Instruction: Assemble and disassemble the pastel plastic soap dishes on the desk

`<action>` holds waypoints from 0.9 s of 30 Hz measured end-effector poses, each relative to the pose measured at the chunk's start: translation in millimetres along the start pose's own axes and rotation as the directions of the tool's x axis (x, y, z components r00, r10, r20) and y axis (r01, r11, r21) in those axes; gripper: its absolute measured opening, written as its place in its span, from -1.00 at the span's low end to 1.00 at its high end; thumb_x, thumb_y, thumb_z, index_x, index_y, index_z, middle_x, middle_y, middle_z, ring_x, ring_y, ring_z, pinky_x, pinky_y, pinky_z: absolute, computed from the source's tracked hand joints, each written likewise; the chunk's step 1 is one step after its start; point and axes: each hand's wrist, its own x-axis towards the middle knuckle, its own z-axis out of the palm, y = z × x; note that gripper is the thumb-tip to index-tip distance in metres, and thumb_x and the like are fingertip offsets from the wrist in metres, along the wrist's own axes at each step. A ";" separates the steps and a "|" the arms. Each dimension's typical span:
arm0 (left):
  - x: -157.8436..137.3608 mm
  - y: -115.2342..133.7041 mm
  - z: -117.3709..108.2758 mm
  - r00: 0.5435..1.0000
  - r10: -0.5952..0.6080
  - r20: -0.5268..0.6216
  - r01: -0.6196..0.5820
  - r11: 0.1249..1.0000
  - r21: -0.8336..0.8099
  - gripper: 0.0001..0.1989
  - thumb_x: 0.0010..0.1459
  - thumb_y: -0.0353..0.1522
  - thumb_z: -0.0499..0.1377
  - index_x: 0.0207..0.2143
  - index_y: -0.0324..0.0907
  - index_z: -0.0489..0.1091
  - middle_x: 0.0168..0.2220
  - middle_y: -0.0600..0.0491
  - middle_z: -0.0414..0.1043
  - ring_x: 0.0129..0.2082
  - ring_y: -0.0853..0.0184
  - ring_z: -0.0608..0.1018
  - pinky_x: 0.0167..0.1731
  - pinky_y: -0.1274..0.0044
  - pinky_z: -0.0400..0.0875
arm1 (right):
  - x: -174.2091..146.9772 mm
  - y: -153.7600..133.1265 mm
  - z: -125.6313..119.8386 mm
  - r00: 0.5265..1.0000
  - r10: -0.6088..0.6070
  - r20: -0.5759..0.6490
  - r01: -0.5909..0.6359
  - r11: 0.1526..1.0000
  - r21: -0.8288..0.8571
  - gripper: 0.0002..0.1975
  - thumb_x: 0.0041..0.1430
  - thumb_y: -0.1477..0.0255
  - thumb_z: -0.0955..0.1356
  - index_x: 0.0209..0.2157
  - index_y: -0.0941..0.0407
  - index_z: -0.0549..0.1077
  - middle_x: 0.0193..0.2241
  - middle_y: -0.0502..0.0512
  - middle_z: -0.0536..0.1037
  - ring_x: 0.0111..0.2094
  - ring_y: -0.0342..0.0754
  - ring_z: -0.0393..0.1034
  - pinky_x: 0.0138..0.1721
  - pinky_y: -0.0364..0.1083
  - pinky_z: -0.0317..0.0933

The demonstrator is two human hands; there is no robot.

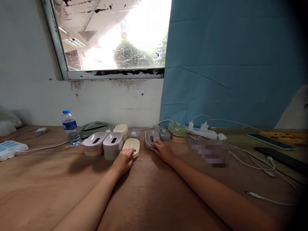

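Observation:
My left hand point(124, 160) is closed on the near right edge of a cream-coloured shallow tray or lid point(131, 145), which lies over at least one more like it. My right hand point(166, 152) has its fingers on the right edge of a greyish-lilac lunch box lid point(149, 134) with a dark oblong slot; its thumb is at the front edge. Beside my left hand stand two stacked lunch boxes, one lilac, orange and grey point(92, 147), the other lilac with a green base point(112, 148). A further stack of cream pieces point(121, 129) stands behind.
Clear plastic pieces point(134, 133), grey lids point(163, 134) and a green lid on an orange part point(177, 131) sit along the wall. A water bottle point(70, 128) and green pouch point(96, 127) stand left. Power strips point(203, 132), cables and phones point(270, 141) lie right; one patch is pixelated.

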 end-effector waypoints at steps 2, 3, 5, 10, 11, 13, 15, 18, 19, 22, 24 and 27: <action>-0.6 -0.5 0.3 1.000 -0.015 0.008 0.015 1.000 -0.025 -0.76 0.05 -0.54 -0.03 -0.22 -0.20 0.28 -0.29 -0.03 0.40 -0.27 0.28 0.43 -0.23 0.47 0.29 | -17.4 0.6 -12.3 0.999 -0.033 -0.020 0.033 0.999 0.011 -0.78 0.13 0.38 0.23 -0.18 0.10 0.37 -0.23 0.12 0.40 -0.25 -0.04 0.32 -0.22 -0.09 0.19; -0.6 -0.5 0.4 1.000 -0.017 0.009 0.017 0.999 -0.034 -0.77 0.05 -0.54 -0.03 -0.23 -0.20 0.27 -0.30 -0.03 0.40 -0.28 0.28 0.42 -0.24 0.47 0.29 | -26.9 1.9 -18.5 0.998 -0.055 -0.033 0.055 0.998 0.019 -0.78 0.13 0.38 0.23 -0.18 0.09 0.36 -0.23 0.11 0.41 -0.25 -0.04 0.32 -0.22 -0.08 0.20; 0.1 0.0 0.4 1.000 -0.011 -0.002 0.010 0.999 -0.044 -0.80 0.06 -0.53 -0.04 -0.27 -0.19 0.28 -0.31 -0.02 0.39 -0.28 0.28 0.41 -0.25 0.47 0.28 | -46.9 6.6 -30.7 0.987 -0.107 -0.123 0.114 0.992 0.049 -0.80 0.13 0.39 0.23 -0.20 0.07 0.36 -0.25 0.12 0.42 -0.26 -0.02 0.34 -0.23 -0.04 0.22; 2.6 5.9 0.0 0.993 0.013 -0.119 -0.023 0.996 -0.084 -0.83 0.11 -0.50 -0.08 -0.33 -0.19 0.27 -0.32 -0.01 0.35 -0.25 0.30 0.38 -0.21 0.45 0.25 | -85.9 27.4 -55.5 0.977 -0.030 -0.213 0.084 0.964 0.251 -0.82 0.13 0.40 0.22 -0.19 0.02 0.31 -0.13 0.12 0.37 -0.18 -0.01 0.34 -0.17 0.00 0.25; 2.7 8.7 -0.2 0.989 0.005 -0.147 -0.021 0.994 -0.107 -0.84 0.12 -0.50 -0.08 -0.33 -0.19 0.26 -0.32 0.00 0.34 -0.25 0.31 0.38 -0.21 0.46 0.25 | -89.6 31.5 -58.4 0.969 0.037 -0.246 0.046 0.945 0.325 -0.82 0.13 0.39 0.23 -0.19 0.02 0.30 -0.10 0.12 0.35 -0.14 0.00 0.33 -0.15 0.01 0.26; 2.4 15.8 -1.1 0.989 0.004 -0.148 -0.030 0.985 -0.172 -0.88 0.11 -0.48 -0.05 -0.34 -0.19 0.26 -0.31 0.01 0.33 -0.26 0.34 0.39 -0.21 0.49 0.26 | -92.2 37.8 -61.1 0.926 0.215 -0.311 -0.031 0.863 0.505 -0.84 0.10 0.35 0.25 -0.23 0.04 0.27 -0.05 0.13 0.31 -0.09 0.02 0.30 -0.16 0.02 0.28; 1.3 24.1 -3.1 0.996 0.054 -0.069 -0.069 0.969 -0.237 -0.90 0.09 -0.48 -0.02 -0.37 -0.19 0.27 -0.29 0.02 0.35 -0.24 0.36 0.39 -0.18 0.51 0.25 | -90.5 40.8 -60.2 0.868 0.376 -0.323 -0.062 0.728 0.683 -0.83 0.07 0.29 0.27 -0.29 0.05 0.24 -0.02 0.13 0.27 -0.10 0.02 0.31 -0.21 0.01 0.32; -1.1 36.1 -7.7 0.973 0.203 0.107 -0.162 0.937 -0.308 -0.86 0.10 -0.49 -0.04 -0.42 -0.18 0.28 -0.29 0.04 0.39 -0.23 0.39 0.40 -0.04 0.46 0.15 | -86.3 39.3 -56.2 0.855 0.476 -0.207 -0.098 0.540 0.836 -0.77 0.04 0.23 0.27 -0.31 0.04 0.19 0.01 0.12 0.23 -0.21 -0.02 0.39 -0.23 0.00 0.33; -2.0 39.6 -9.1 0.955 0.250 0.159 -0.187 0.925 -0.332 -0.85 0.11 -0.49 -0.05 -0.42 -0.18 0.28 -0.29 0.04 0.40 -0.23 0.40 0.40 -0.03 0.46 0.14 | -85.4 37.8 -55.0 0.866 0.475 -0.157 -0.118 0.499 0.859 -0.75 0.03 0.21 0.28 -0.31 0.03 0.18 0.00 0.12 0.24 -0.25 -0.03 0.41 -0.23 0.01 0.33; -4.6 48.1 -10.8 0.887 0.362 0.285 -0.228 0.883 -0.411 -0.82 0.10 -0.50 -0.07 -0.45 -0.19 0.29 -0.25 0.01 0.38 -0.21 0.39 0.40 -0.13 0.53 0.24 | -84.8 33.7 -52.7 0.913 0.406 -0.023 -0.171 0.435 0.884 -0.70 0.01 0.17 0.28 -0.30 0.03 0.15 -0.08 0.14 0.33 -0.31 -0.01 0.44 -0.20 0.05 0.31; -5.9 51.7 -9.3 0.850 0.403 0.338 -0.232 0.864 -0.446 -0.81 0.07 -0.53 -0.06 -0.49 -0.19 0.29 -0.22 0.00 0.37 -0.20 0.38 0.40 -0.18 0.55 0.27 | -85.4 32.8 -51.8 0.941 0.336 0.032 -0.182 0.425 0.887 -0.70 0.03 0.16 0.27 -0.30 0.03 0.13 -0.15 0.13 0.39 -0.28 0.00 0.43 -0.14 0.09 0.26; -6.9 53.5 -6.1 0.827 0.432 0.359 -0.237 0.847 -0.476 -0.80 0.02 -0.58 -0.04 -0.52 -0.19 0.29 -0.25 0.01 0.39 -0.15 0.36 0.39 -0.16 0.53 0.27 | -86.9 33.6 -51.5 0.968 0.234 0.086 -0.180 0.413 0.893 -0.71 0.05 0.17 0.26 -0.27 0.04 0.15 -0.12 0.13 0.38 -0.21 -0.01 0.39 -0.08 0.10 0.21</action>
